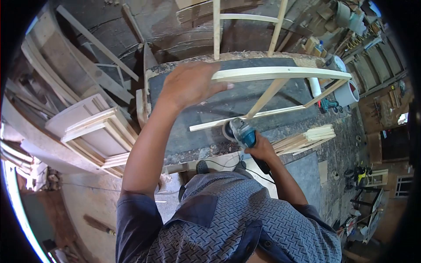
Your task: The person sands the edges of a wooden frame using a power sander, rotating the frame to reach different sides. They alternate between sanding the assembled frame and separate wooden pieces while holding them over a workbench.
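My left hand (193,84) grips the near end of the upper rail of a pale wooden frame (272,73), its thumb on the rail's lower side. The frame stands on a dark board (184,116) on the workbench, with crosspieces joining the upper rail to a lower one. My right hand (262,148) is wrapped round the teal body of an angle grinder (245,135). The grinder's round disc is at the lower rail; whether it touches the wood I cannot tell.
Thin wood strips (309,139) are piled right of the grinder. A teal power tool (330,105) and a white bucket (347,93) stand at the bench's right end. Stacked wooden frames (98,133) lean at the left. A black cord (219,165) hangs near my body.
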Available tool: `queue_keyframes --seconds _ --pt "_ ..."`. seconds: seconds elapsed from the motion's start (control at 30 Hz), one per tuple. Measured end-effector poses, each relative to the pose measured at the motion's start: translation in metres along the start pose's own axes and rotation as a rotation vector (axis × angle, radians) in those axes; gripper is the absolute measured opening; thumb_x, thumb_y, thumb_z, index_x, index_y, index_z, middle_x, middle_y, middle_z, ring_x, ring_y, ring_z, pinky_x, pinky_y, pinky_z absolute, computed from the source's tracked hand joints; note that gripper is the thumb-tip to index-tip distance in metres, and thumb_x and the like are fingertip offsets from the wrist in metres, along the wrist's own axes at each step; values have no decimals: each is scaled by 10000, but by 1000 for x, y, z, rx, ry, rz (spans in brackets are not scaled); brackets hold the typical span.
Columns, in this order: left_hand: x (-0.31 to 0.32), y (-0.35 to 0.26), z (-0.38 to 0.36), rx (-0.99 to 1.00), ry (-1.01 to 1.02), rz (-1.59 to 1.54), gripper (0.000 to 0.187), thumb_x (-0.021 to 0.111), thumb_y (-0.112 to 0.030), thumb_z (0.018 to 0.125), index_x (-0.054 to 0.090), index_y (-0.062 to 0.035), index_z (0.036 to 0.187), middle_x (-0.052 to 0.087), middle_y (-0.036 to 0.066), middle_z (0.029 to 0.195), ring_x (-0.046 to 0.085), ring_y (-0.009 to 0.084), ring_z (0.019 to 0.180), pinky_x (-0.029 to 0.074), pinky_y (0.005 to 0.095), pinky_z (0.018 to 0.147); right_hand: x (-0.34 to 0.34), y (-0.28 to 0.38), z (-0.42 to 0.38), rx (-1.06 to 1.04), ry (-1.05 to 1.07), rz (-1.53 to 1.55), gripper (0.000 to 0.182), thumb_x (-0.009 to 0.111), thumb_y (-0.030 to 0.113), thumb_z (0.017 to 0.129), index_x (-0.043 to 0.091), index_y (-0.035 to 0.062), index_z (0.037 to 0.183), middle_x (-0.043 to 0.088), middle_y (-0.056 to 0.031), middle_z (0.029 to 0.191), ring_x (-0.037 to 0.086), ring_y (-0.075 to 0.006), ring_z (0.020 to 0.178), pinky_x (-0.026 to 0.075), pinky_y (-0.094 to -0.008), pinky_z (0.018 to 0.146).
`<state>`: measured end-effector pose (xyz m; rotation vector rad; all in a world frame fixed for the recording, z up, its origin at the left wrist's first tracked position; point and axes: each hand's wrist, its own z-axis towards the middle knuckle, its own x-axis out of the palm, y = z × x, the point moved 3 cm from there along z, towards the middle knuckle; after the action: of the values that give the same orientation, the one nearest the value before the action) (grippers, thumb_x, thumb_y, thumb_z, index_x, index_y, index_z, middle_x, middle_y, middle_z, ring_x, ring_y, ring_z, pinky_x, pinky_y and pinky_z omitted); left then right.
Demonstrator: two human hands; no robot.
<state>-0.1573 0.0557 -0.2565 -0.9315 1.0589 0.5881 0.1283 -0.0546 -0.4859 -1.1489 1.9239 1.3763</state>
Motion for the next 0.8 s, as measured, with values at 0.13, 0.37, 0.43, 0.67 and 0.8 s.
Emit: queue_keyframes --seconds 0.13,0.37,0.43,0.67,0.8 --pt "-2 -6 1 -92 27 30 709 710 -616 797 677 -42 1211 694 192 1162 649 371 1101 497 452 958 -12 -29 -51 86 25 103 918 840 317 588 473 -33 1353 671 -329 1066 657 -462 1040 519 -471 892" --pt "-8 -29 -5 332 -680 166 646 740 -611 746 695 -51 1066 694 145 1013 655 369 946 499 473 870 -65 -118 -104 105 -138 299 908 871 275 565 496 -30 1334 676 -290 1111 661 -432 1059 513 -444 917" --pt "24 -57 -30 419 -788 84 458 757 -416 805 670 -38 1049 651 156 1045 616 369 966 489 480 842 -85 -144 -116 82 -171 363 876 875 225 567 509 -24 1323 678 -248 1117 671 -376 1040 515 -426 913" --pt "281 -73 45 -218 -732 -532 431 718 -317 907 568 -18 1178 664 121 970 626 295 905 497 435 868 -116 -259 -143 202 -277 681 729 848 114 563 553 -8 1218 657 -122 999 638 -227 878 533 -370 803" --pt "310 -73 93 -480 -369 -866 368 688 -301 949 568 -21 1156 649 80 912 621 199 837 515 369 771 -132 -301 -150 181 -285 685 719 842 112 571 554 -6 1219 657 -121 1014 639 -230 894 531 -367 813"
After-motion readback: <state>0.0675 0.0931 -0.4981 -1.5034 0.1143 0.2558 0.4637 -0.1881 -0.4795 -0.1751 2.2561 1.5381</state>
